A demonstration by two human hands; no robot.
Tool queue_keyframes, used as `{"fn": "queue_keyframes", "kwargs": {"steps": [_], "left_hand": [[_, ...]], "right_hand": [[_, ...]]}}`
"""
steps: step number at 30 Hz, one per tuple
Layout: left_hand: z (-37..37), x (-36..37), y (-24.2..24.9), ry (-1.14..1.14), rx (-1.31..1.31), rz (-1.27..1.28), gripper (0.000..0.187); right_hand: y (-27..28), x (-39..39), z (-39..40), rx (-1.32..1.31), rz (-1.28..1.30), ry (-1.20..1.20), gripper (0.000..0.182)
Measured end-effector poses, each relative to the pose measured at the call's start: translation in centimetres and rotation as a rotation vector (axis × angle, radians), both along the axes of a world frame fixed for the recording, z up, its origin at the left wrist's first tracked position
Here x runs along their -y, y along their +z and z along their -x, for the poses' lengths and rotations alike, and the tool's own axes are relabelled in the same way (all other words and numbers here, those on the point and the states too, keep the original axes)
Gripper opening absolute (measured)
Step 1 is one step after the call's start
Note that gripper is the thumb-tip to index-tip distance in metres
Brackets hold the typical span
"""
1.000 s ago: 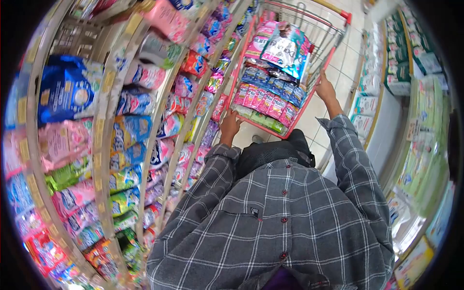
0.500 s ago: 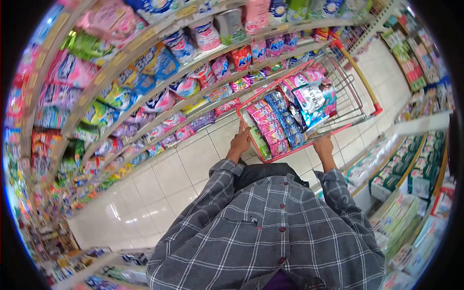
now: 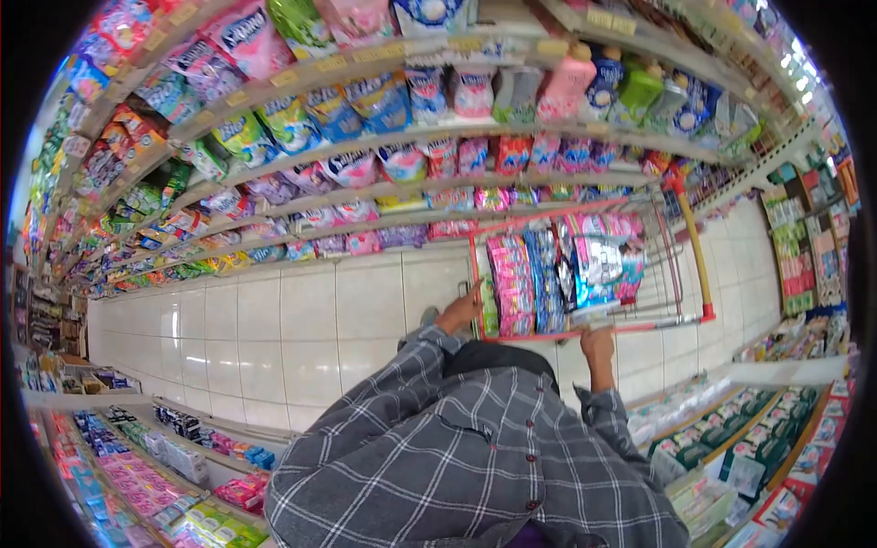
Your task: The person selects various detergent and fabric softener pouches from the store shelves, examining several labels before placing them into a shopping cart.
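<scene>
A shopping cart [image 3: 644,325] with a red rim and wire basket stands in front of me. My left hand [image 3: 460,311] is closed on the rim at its left end, the fingers partly hidden. Along the near side, my right hand [image 3: 597,344] is wrapped round the rim. In the basket lie strips of pink sachets [image 3: 512,285], strips of blue sachets [image 3: 545,279] and a large shiny white-and-pink pack [image 3: 610,267]. Something green [image 3: 490,308] shows at the left end of the basket. The cart's yellow handle bar [image 3: 698,247] is at the far right end, away from both hands.
Long shelves [image 3: 384,135] with detergent pouches and bottles run along the far side of the aisle. Pale tiled floor [image 3: 301,310] stretches to the left. Behind me are lower shelves with pink packs [image 3: 137,470] and green packs [image 3: 767,438].
My view has turned, so the shelves and the cart now look more level. The cart sits slightly lower in view. Both hands have stayed on its rim.
</scene>
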State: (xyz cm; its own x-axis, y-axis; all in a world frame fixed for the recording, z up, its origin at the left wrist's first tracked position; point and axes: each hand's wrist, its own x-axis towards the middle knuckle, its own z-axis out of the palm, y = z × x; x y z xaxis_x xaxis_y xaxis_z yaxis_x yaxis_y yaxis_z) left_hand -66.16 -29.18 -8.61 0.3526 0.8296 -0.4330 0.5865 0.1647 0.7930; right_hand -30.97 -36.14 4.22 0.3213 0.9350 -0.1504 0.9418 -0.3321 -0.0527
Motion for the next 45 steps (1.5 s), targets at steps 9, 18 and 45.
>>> {"fn": "queue_keyframes", "kwargs": {"steps": [9, 18, 45], "left_hand": [[2.1, -4.4, 5.2, -0.097, 0.186, 0.182, 0.033], [14.2, -0.3, 51.0, 0.444, 0.248, -1.122, 0.025], [14.9, 15.6, 64.8, -0.294, -0.137, -2.192, 0.047]], "right_hand": [[-3.0, -0.2, -1.8, -0.012, -0.015, -0.123, 0.065], [32.5, -5.0, 1.4, -0.687, -0.472, 0.503, 0.045], [52.7, -0.9, 12.1, -0.204, -1.561, 1.493, 0.053]]}}
